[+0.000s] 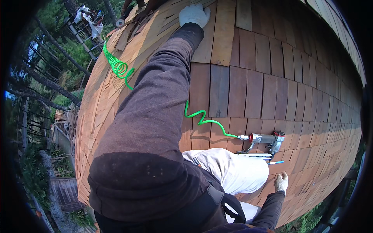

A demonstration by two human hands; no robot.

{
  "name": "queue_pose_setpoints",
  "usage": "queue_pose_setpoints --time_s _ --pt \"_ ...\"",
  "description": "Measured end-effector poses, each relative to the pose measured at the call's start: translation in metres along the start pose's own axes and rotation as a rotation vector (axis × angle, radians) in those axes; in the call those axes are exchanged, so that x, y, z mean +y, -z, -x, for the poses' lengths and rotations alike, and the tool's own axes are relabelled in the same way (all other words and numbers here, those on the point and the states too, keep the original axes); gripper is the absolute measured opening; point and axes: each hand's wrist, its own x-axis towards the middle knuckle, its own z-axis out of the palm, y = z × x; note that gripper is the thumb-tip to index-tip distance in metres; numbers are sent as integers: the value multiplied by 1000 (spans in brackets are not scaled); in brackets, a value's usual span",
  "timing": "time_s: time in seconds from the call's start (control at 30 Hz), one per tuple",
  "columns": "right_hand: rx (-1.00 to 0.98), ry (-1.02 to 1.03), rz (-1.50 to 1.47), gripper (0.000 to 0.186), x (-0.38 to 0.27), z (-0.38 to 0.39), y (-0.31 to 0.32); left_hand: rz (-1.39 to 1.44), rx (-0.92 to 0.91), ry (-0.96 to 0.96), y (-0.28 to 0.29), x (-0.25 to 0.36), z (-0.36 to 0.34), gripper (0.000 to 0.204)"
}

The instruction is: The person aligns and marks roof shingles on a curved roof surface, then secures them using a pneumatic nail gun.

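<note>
My left hand (194, 15), in a white work glove, reaches far up the roof. It lies on the wooden shingles (222, 35) near the top edge, back of the hand up and fingers spread; their tips are partly hidden. My right hand (281, 182), also gloved, is low at the right, its fingers curled in. Whether anything is in them cannot be made out. Just above it, a blue-and-white marker (276, 162) lies on the shingles. A pneumatic nail gun (267, 139) rests on its side beside my white-trousered knee (244, 171), joined to a green coiled air hose (202, 116).
The hose runs under my left arm to more green coils (118, 66) at the roof's left edge. Another person's hand (143, 14) shows at the top, near loose shingles (123, 38). The curved roof drops away toward trees (46, 58) and a wooden structure (64, 190) below.
</note>
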Motion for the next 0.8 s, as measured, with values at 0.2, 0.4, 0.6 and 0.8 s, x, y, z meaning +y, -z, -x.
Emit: queue_pose_setpoints --time_s 0.2,0.4,0.6,0.8 --pt "-6 0 6 53 -3 -1 -4 0 56 -43 4 -2 3 44" --pt "-8 18 4 53 6 -6 -2 11 49 -45 5 2 3 43" --pt "-5 16 21 55 5 -7 -4 11 90 -51 2 -1 4 42" --pt "-11 31 34 54 9 -10 -3 11 94 -48 2 1 5 42"
